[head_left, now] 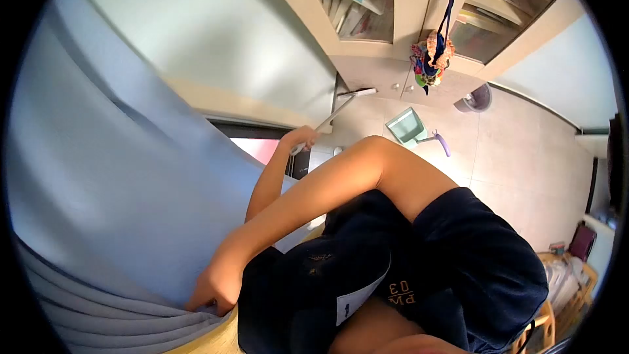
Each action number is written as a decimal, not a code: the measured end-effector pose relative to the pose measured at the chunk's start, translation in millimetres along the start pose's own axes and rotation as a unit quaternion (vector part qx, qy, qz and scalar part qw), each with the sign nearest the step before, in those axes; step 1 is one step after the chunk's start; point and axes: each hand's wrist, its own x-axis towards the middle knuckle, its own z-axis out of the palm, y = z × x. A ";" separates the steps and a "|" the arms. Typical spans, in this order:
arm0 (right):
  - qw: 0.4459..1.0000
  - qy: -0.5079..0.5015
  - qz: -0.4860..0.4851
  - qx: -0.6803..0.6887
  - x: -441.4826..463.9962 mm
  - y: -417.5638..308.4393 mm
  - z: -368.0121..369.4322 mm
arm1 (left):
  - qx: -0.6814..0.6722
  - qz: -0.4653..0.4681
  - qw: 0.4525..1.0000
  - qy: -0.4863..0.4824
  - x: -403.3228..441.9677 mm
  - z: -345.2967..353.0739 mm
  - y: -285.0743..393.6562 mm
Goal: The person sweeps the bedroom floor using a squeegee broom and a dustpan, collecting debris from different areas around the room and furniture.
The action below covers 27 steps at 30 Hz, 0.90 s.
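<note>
My left hand (302, 137) is closed around the pale handle of a broom (335, 114). The broom slants away from me, its light head on the floor by the cabinet base. Crossing my body to the left, my right arm reaches a blue-grey curtain (111, 177). There my right hand (219, 285) is closed on the curtain's gathered edge, and some of its fingers are hidden. A pale green dustpan (407, 126) with a purple grip lies on the floor, apart from both hands.
A wooden cabinet (367, 48) with glass panes stands ahead, and a colourful cloth ornament (432, 59) hangs in front of it. Beside its base is a grey bin (481, 98). Tiled floor (511, 164) spreads to the right. A wooden rack (547, 331) with items stands at lower right.
</note>
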 end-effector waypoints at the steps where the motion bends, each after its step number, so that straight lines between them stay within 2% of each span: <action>1: 0.998 0.033 0.029 0.036 -18.1 0.8 -13.1 | -0.051 -0.031 0.998 0.001 7.6 -6.9 -3.2; 2: 0.994 0.063 0.054 0.074 -25.3 5.9 -22.9 | -0.012 -0.021 1.000 -0.016 14.7 -10.6 -10.6; 4: 0.994 0.069 0.047 0.067 -18.9 52.0 -44.2 | 0.058 -0.004 0.997 -0.044 21.9 -25.3 -38.6; 7: 0.993 0.063 0.032 0.091 -10.5 100.1 -76.8 | 0.037 -0.011 0.997 -0.073 27.7 -46.1 -61.7; 9: 0.990 0.064 0.021 0.123 -1.1 120.6 -98.0 | -0.001 -0.017 0.996 -0.088 52.3 -63.1 -89.4; 12: 0.992 0.071 0.072 0.074 3.6 150.6 -138.9 | -0.078 -0.029 0.992 -0.100 85.7 -80.8 -109.5; 14: 0.985 0.132 -0.003 0.109 10.7 182.9 -161.7 | -0.153 -0.032 0.982 -0.104 110.2 -89.7 -118.6; 15: 0.985 0.135 -0.006 0.111 10.8 191.1 -168.6 | -0.196 -0.038 0.974 -0.105 121.8 -92.0 -122.3; 17: 0.980 0.175 0.074 0.054 -6.4 183.9 -189.0 | -0.311 -0.041 0.943 -0.110 151.3 -97.0 -127.1; 21: 0.972 0.192 0.119 0.071 -28.0 182.5 -222.7 | -0.514 -0.065 0.844 -0.139 216.6 -95.8 -125.0; 23: 0.953 0.278 0.121 0.015 -41.3 183.2 -227.4 | -0.534 -0.053 0.831 -0.148 230.3 -92.3 -110.2; 25: 0.949 0.292 0.119 0.021 -51.7 184.1 -232.6 | -0.481 0.018 0.864 -0.147 221.5 -86.2 -93.1; 27: 0.917 0.357 0.167 0.060 -59.8 187.3 -235.9 | -0.442 0.079 0.882 -0.141 211.4 -79.6 -69.8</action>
